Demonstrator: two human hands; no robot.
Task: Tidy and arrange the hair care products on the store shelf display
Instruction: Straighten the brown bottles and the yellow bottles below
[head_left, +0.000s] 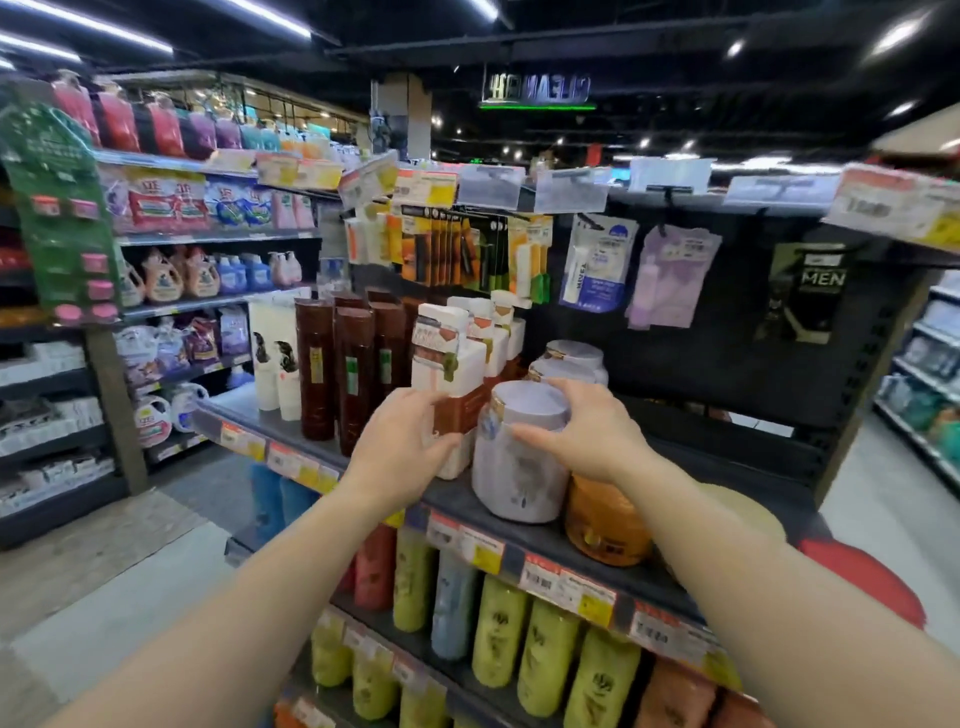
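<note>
Store aisle under ceiling strip lights, with a dark metal shelf (291, 426) at chest height carrying hair care stock and price tags (566, 584) along its front edge. Left to right on that shelf: white tubes (272, 364), tall brown bottles (353, 374), a row of white pump bottles (452, 353) with brown bands, a row of lavender jars (566, 358) running back to the pegboard, and an orange jar (602, 519) at the front edge just beside the foremost lavender one. Left hand (397, 441): grip closed around the lower front of the nearest white pump bottle, fingers curled over its brown band. Right hand (576, 431): grip curled over the lid and shoulder of the front lavender jar (514, 467), which stands upright on the shelf between pump bottle and orange jar. Hanging above on the pegboard: comb packs (457, 249) and sachets (597, 270). Lower shelf: yellow-green bottles (545, 665) in rows. Left background: shelving of laundry detergent (166, 275).
</note>
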